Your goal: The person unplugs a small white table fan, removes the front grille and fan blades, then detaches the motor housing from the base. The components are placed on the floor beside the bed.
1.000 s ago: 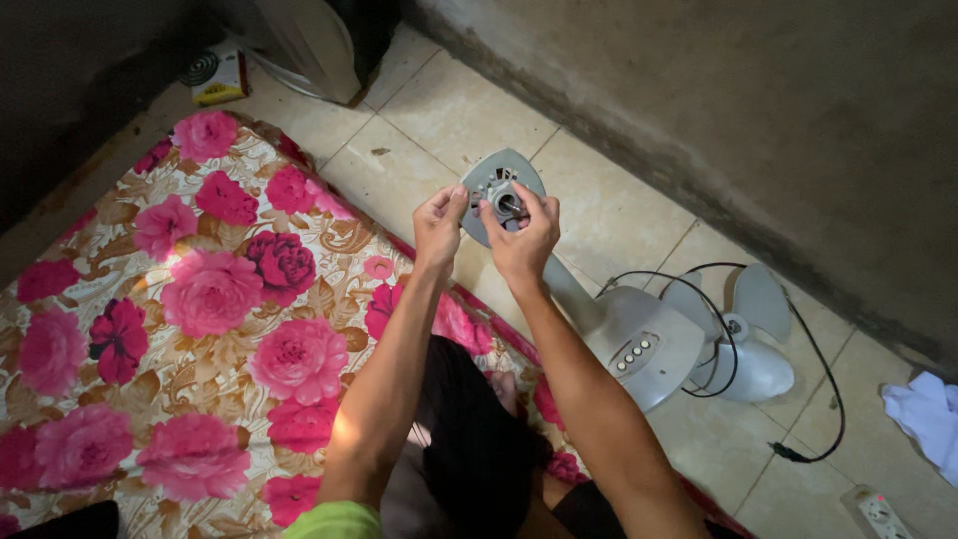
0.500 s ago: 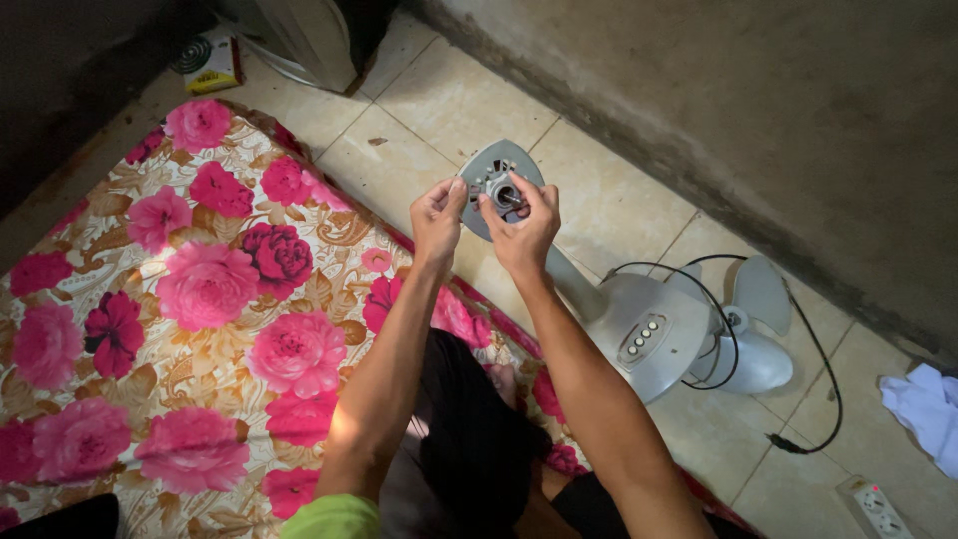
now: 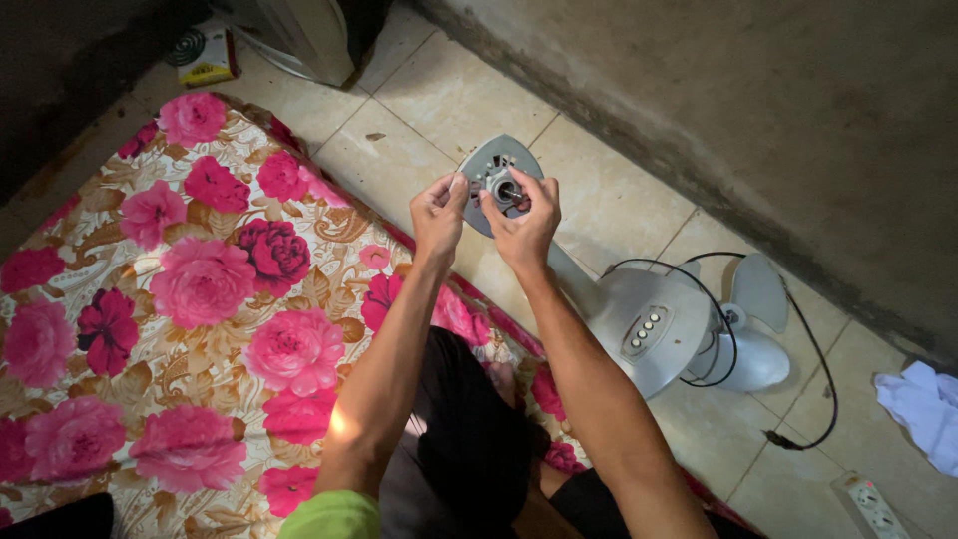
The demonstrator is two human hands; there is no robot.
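Fan head (image 3: 496,165) has crept up a touch; left hand (image 3: 437,215) still pinches its rim, right hand (image 3: 524,225) fingers still pinching at the centre shaft (image 3: 510,192).

Power strip (image 3: 866,505) cut by bottom edge; white cloth (image 3: 923,411) cut by right edge.

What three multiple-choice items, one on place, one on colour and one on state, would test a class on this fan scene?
1. Where does the detached fan blade lie?
A on the mattress
B on the tiled floor beside the fan base
C in the left hand

2. What colour are the flowers on the mattress?
A pink
B blue
C yellow

3. How do both hands meet the fan motor head?
A apart from it
B fingers gripping it
C flat beneath it

B: it rests behind the fan base.
A: pink blooms.
B: left hand and right hand pinch it.
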